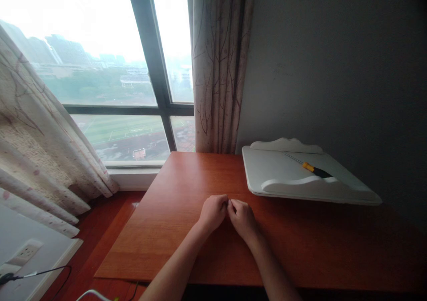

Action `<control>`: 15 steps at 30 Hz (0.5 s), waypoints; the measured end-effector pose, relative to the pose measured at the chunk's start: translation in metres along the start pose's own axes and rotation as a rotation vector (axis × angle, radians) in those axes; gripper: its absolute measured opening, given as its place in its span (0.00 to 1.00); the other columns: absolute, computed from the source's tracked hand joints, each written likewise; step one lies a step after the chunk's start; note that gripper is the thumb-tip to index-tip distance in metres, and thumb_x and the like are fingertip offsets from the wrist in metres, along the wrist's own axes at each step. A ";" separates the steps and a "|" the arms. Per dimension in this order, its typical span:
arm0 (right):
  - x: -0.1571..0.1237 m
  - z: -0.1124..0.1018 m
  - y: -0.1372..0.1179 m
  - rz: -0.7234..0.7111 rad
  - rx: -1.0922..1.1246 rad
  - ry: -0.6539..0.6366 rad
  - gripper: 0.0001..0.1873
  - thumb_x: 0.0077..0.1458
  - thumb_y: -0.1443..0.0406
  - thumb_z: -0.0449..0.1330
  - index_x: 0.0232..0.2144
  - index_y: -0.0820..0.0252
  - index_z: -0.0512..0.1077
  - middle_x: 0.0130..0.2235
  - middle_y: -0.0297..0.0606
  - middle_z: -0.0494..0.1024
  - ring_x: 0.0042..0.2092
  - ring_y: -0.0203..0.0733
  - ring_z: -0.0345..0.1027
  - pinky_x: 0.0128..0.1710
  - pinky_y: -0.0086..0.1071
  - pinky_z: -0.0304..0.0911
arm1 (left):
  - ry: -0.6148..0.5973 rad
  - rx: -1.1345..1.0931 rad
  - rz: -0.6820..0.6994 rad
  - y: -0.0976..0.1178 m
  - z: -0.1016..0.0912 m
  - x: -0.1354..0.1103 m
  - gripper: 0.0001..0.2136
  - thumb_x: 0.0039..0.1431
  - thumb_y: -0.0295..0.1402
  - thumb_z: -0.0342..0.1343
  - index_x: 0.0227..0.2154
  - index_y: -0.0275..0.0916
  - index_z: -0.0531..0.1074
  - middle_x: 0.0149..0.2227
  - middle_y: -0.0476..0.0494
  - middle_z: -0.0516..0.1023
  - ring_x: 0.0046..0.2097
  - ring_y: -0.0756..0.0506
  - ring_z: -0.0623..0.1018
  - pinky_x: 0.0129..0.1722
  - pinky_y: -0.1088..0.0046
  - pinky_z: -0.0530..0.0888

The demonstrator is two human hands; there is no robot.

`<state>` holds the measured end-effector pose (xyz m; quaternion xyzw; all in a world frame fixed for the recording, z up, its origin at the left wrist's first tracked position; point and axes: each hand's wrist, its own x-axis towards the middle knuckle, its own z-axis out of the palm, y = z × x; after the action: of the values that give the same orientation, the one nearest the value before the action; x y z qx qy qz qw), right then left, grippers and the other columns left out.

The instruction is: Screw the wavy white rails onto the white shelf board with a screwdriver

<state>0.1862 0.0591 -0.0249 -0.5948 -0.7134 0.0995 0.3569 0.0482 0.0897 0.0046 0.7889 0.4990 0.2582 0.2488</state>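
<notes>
My left hand (214, 212) and my right hand (242, 216) meet at the fingertips over the brown wooden table (160, 229). Both are closed, with fingers curled in and thumbs close together. Whatever lies between the fingers, if anything, is hidden or too small to name. To the right of my hands sits a white board with wavy raised edges (273, 169). A screwdriver (308, 166) with a yellow and black handle rests on it, its thin metal shaft toward the back left.
Behind the table stand a window (110, 109) and a patterned curtain (218, 69). Another curtain (43, 127) hangs at the left. A wall socket (25, 252) with a plugged-in black cable (40, 273) is at lower left. A grey wall (327, 69) borders the right.
</notes>
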 end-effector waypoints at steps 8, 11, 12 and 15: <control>-0.001 0.000 0.001 -0.002 -0.002 0.009 0.20 0.66 0.66 0.47 0.22 0.59 0.68 0.26 0.40 0.77 0.28 0.37 0.68 0.31 0.31 0.49 | -0.009 0.016 -0.009 0.001 -0.001 0.000 0.11 0.55 0.23 0.48 0.20 0.38 0.68 0.22 0.49 0.70 0.26 0.49 0.64 0.30 0.73 0.56; -0.001 0.000 0.000 -0.006 0.000 0.006 0.20 0.65 0.66 0.47 0.23 0.59 0.68 0.27 0.40 0.77 0.29 0.38 0.68 0.31 0.31 0.49 | -0.011 0.019 -0.010 0.002 -0.002 0.000 0.11 0.56 0.23 0.48 0.20 0.38 0.69 0.22 0.49 0.70 0.26 0.49 0.64 0.30 0.73 0.57; 0.000 -0.001 0.000 -0.007 0.000 0.005 0.20 0.65 0.66 0.47 0.23 0.59 0.68 0.27 0.40 0.77 0.28 0.38 0.68 0.31 0.31 0.49 | -0.011 0.020 -0.009 0.002 -0.002 0.000 0.11 0.55 0.23 0.48 0.20 0.38 0.69 0.22 0.49 0.70 0.26 0.49 0.64 0.30 0.73 0.57; 0.000 -0.001 0.000 -0.007 -0.001 0.003 0.20 0.66 0.65 0.47 0.22 0.59 0.68 0.26 0.40 0.77 0.28 0.38 0.68 0.30 0.32 0.49 | -0.010 0.021 -0.005 0.001 -0.001 0.000 0.11 0.55 0.23 0.48 0.20 0.37 0.68 0.23 0.49 0.70 0.26 0.49 0.65 0.30 0.73 0.57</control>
<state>0.1867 0.0586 -0.0242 -0.5926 -0.7151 0.0972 0.3578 0.0483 0.0894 0.0066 0.7915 0.5025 0.2484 0.2436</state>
